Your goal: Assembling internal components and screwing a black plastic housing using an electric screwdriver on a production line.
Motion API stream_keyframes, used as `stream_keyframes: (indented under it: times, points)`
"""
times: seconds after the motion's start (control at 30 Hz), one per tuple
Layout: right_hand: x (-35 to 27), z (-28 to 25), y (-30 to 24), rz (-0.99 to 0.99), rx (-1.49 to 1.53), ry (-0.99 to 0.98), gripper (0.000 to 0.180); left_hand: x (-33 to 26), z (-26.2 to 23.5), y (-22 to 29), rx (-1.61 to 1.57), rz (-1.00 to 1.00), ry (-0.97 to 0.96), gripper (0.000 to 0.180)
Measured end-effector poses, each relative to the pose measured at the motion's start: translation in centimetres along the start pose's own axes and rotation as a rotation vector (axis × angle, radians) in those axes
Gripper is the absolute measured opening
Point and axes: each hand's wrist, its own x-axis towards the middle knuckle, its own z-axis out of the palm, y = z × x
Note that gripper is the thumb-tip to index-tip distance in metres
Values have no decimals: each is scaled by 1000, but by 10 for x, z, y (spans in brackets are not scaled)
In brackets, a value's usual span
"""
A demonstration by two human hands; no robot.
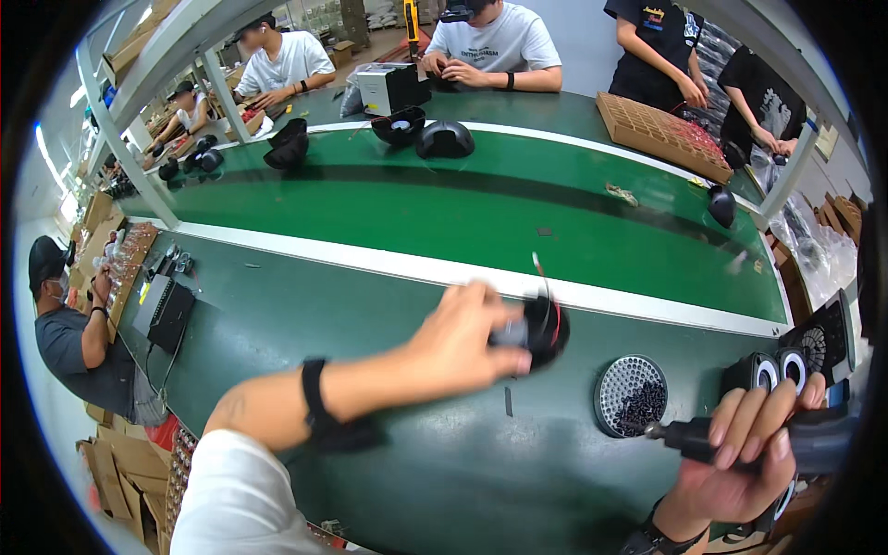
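My left hand (462, 338) reaches out over the bench, its thumb and fingers closed on a rounded black plastic housing (552, 335). Red and dark wires rise from that housing toward the belt. Slight blur covers the fingers, and something greyish shows between them. In my right hand (754, 453) is a dark electric screwdriver (694, 439), held nearly level with its tip pointing left. Just beyond the tip stands a round perforated dish (615, 384) with many small black screws (641, 405).
A green belt (398, 208) behind a white rail (370, 264) carries black housings (445, 140). Black speakers with white rings (766, 372) stand at the right. A black box with a cable (166, 314) sits at the left. Several co-workers sit or stand around, one beyond a divided cardboard tray (661, 139).
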Motion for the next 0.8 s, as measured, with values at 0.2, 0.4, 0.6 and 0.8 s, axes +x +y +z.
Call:
stream_keyframes:
  times: [0.2,0.4,0.6,0.8]
  points:
    - [3,-10,22,142,-174,104,38,199,2,-76,268,-167,346,62]
    - [0,-5,25,139,-287,45,40,332,8,-147,544,-301,333,71]
    - [-1,-24,35,110,-325,23,39,329,-43,-196,270,-121,947,46]
    - [0,-50,42,139,-299,-12,36,248,-129,-283,465,-717,610,64]
